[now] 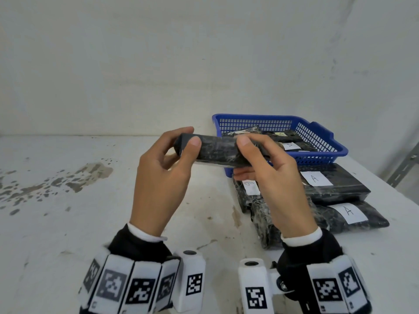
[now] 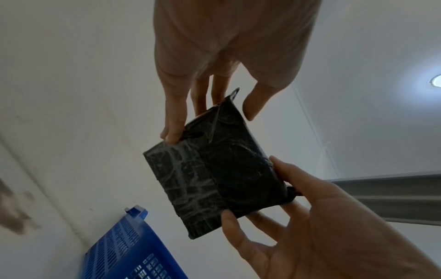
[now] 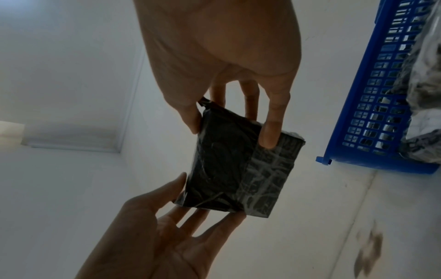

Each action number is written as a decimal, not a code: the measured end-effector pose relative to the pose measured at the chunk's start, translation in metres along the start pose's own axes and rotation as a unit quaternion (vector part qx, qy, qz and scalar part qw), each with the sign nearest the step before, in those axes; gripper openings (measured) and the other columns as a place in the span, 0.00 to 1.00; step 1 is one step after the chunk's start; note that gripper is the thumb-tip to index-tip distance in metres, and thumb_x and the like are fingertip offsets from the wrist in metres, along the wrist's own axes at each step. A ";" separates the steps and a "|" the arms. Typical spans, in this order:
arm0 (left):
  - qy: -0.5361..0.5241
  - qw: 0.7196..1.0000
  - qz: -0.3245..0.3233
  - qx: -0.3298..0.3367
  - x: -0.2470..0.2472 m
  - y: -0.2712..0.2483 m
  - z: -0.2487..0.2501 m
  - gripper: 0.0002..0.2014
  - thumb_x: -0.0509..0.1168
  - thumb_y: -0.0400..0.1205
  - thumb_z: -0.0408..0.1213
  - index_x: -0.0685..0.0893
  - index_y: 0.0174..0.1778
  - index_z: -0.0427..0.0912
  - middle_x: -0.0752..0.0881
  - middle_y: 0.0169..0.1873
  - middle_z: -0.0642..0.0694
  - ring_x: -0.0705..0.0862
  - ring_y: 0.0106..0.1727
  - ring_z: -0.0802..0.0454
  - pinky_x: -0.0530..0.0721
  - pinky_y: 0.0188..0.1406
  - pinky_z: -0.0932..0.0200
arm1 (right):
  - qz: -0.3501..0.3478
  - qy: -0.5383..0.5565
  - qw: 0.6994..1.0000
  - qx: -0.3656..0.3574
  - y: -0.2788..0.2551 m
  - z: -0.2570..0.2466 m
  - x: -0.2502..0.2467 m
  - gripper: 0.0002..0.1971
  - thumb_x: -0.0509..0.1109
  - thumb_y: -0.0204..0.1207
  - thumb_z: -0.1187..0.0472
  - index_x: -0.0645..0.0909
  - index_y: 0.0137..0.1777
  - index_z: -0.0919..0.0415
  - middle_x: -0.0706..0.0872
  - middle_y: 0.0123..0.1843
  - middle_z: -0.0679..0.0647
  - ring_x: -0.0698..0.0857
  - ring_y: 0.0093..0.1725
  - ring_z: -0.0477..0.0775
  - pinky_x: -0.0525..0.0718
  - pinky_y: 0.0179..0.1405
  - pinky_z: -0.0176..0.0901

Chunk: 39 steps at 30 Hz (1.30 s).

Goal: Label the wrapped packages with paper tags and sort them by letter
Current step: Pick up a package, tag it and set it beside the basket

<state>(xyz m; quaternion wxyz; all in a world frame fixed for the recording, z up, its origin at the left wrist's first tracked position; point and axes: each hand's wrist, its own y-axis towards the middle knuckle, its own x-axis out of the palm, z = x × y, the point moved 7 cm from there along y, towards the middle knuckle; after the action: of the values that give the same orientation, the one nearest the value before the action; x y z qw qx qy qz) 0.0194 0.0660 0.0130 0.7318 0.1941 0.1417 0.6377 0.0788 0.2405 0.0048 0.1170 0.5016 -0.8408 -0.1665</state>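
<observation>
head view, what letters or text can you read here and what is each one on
"A" on the tag of the upper package on the table.
"A" on the tag of the package nearer the camera.
One letter on the tag behind the right hand, partly hidden: cannot tell.
Tags in the basket: too blurred to read.
The held package shows no tag.
Wristband squares: coded patterns, no words.

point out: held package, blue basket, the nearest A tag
held package [image 1: 217, 150]: head view, middle of its dark wrapped face between the two hands.
blue basket [image 1: 254, 125]: head view, far mesh wall.
nearest A tag [image 1: 349, 213]: head view, centre of the white paper.
</observation>
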 end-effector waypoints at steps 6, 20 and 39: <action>0.002 1.000 -0.008 0.014 0.005 -0.003 0.002 0.09 0.71 0.79 0.39 0.87 0.54 0.48 0.87 0.42 0.57 0.86 0.41 0.63 0.83 0.44 0.69 | -0.005 -0.027 0.999 -0.021 -0.002 0.001 0.004 0.13 0.78 0.68 0.44 0.88 0.49 0.48 0.88 0.54 0.58 0.89 0.46 0.55 0.91 0.52 0.55; -0.121 0.982 -0.058 -0.133 0.007 0.001 -0.015 0.20 0.71 0.80 0.38 0.79 0.69 0.44 0.88 0.56 0.37 0.90 0.54 0.47 0.90 0.49 0.56 | -0.042 0.005 0.998 -0.049 -0.002 -0.006 0.000 0.21 0.80 0.72 0.54 0.84 0.64 0.50 0.88 0.62 0.41 0.88 0.60 0.41 0.85 0.58 0.39; -0.091 0.989 -0.087 -0.077 0.012 -0.001 -0.010 0.27 0.68 0.80 0.32 0.72 0.76 0.51 0.87 0.58 0.47 0.90 0.53 0.49 0.90 0.42 0.56 | -0.050 0.012 0.999 -0.010 -0.001 0.004 0.004 0.36 0.77 0.75 0.60 0.68 0.82 0.47 0.91 0.61 0.48 0.89 0.61 0.44 0.87 0.62 0.44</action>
<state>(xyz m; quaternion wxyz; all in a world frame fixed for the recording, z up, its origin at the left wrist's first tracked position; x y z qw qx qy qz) 0.0176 0.0785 0.0038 0.8070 0.1817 0.0416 0.5604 0.0759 0.2371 0.0009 0.1236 0.5433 -0.8117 -0.1750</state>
